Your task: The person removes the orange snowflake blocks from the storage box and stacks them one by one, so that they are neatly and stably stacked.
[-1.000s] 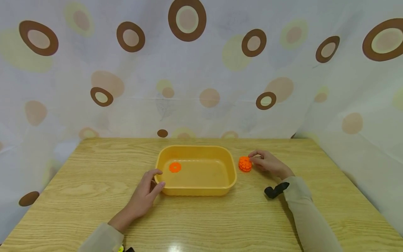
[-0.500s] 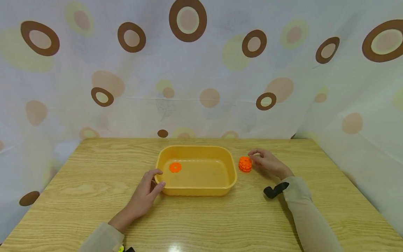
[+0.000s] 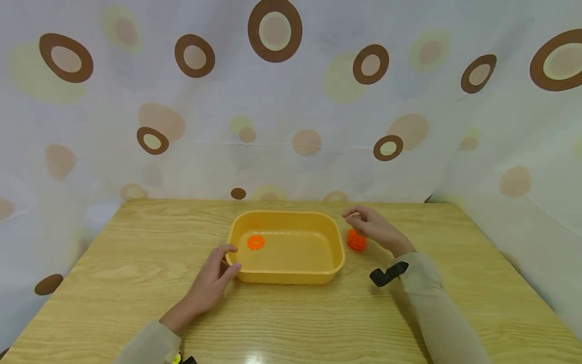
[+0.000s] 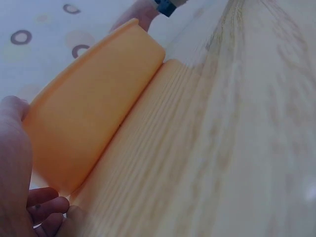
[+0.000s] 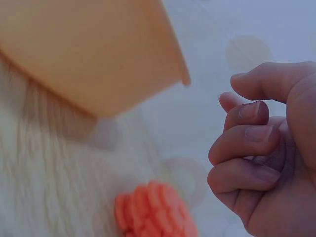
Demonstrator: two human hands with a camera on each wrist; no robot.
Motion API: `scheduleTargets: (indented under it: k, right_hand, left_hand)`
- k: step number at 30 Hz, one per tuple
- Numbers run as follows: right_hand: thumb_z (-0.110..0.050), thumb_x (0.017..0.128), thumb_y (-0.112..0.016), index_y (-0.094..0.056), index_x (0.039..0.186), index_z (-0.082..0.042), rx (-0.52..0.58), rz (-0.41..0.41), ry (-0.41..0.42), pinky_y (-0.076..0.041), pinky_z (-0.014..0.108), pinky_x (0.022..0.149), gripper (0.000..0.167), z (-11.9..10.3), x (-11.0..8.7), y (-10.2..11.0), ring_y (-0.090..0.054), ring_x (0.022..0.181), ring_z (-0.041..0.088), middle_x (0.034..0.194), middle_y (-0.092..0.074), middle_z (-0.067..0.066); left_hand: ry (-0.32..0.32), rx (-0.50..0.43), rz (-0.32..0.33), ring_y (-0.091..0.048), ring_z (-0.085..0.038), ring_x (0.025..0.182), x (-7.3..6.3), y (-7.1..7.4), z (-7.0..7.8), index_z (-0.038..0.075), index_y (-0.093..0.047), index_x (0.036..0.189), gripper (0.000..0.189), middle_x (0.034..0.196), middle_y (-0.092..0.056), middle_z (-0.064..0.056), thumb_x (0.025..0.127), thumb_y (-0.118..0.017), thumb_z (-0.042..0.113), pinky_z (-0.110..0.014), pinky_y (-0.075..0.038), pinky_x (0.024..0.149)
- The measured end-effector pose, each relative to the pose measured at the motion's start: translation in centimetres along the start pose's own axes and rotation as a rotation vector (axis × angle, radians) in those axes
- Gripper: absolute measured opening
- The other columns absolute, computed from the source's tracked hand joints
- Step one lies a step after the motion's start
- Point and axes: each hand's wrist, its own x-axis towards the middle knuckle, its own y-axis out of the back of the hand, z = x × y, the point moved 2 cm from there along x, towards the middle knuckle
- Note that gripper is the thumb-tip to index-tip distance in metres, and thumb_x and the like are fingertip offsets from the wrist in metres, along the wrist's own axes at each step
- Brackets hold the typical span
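A yellow plastic tray (image 3: 286,213) stands mid-table with one flat orange disc (image 3: 256,242) on its floor near the left end. My left hand (image 3: 213,275) grips the tray's near-left corner, thumb over the rim and fingers on the outer wall; the left wrist view shows that tray wall (image 4: 94,103) beside the hand (image 4: 15,163). A stack of orange discs (image 3: 357,242) sits on the table just right of the tray. My right hand (image 3: 366,225) hovers above it with fingers curled. In the right wrist view the hand (image 5: 261,163) shows nothing held, with the stack (image 5: 155,210) below.
The wooden table (image 3: 136,242) is backed and flanked by a white curtain with brown rings (image 3: 273,101). A black camera strap (image 3: 386,273) sits on my right wrist. The tray's corner (image 5: 89,49) lies close to the left of the right hand.
My right hand has lifted off the side of the orange stack and moved up and left toward the tray's far right corner. The left hand and tray stay put.
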Motion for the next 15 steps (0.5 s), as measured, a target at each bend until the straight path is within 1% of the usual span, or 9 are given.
scheduleTargets:
  k: [4,8,12,15]
  right_hand:
    - [-0.019,0.103,-0.046,-0.049,0.119,0.005,-0.005,-0.015,0.021,-0.028,0.026,0.051,0.029,-1.7,0.9,-0.8,-0.027,0.048,0.01,0.059,-0.034,-0.003]
    - [-0.018,0.102,-0.047,-0.052,0.118,0.003,-0.056,-0.037,0.058,-0.029,0.022,0.052,0.026,-3.4,1.9,-1.5,-0.029,0.049,0.01,0.06,-0.035,-0.001]
    - [-0.014,0.102,-0.046,-0.052,0.118,0.006,-0.06,-0.103,0.118,-0.031,0.022,0.052,0.026,-4.9,3.0,-2.5,-0.031,0.048,0.011,0.059,-0.037,0.0]
    - [-0.014,0.102,-0.046,-0.052,0.12,0.009,-0.054,-0.163,0.132,-0.032,0.023,0.051,0.029,-5.8,3.7,-3.3,-0.031,0.046,0.013,0.058,-0.039,0.0]
  left_hand:
    - [0.005,0.001,0.001,-0.045,-0.009,0.076,0.0,0.0,0.1,0.002,-0.046,0.126,0.032,0.1,-0.048,-0.006,0.098,-0.054,0.017,-0.023,-0.042,0.068]
    - [-0.005,0.003,0.001,-0.045,-0.009,0.076,0.0,0.1,0.2,0.002,-0.047,0.125,0.031,0.1,-0.048,-0.006,0.099,-0.054,0.016,-0.023,-0.043,0.068]
    - [-0.012,-0.001,0.007,-0.045,-0.008,0.075,0.1,-0.1,0.1,0.002,-0.047,0.125,0.031,0.1,-0.048,-0.007,0.098,-0.054,0.016,-0.023,-0.043,0.068]
    - [-0.009,0.003,0.012,-0.044,-0.008,0.075,0.0,-0.1,-0.1,0.002,-0.046,0.125,0.031,0.098,-0.047,-0.006,0.098,-0.054,0.016,-0.023,-0.042,0.067]
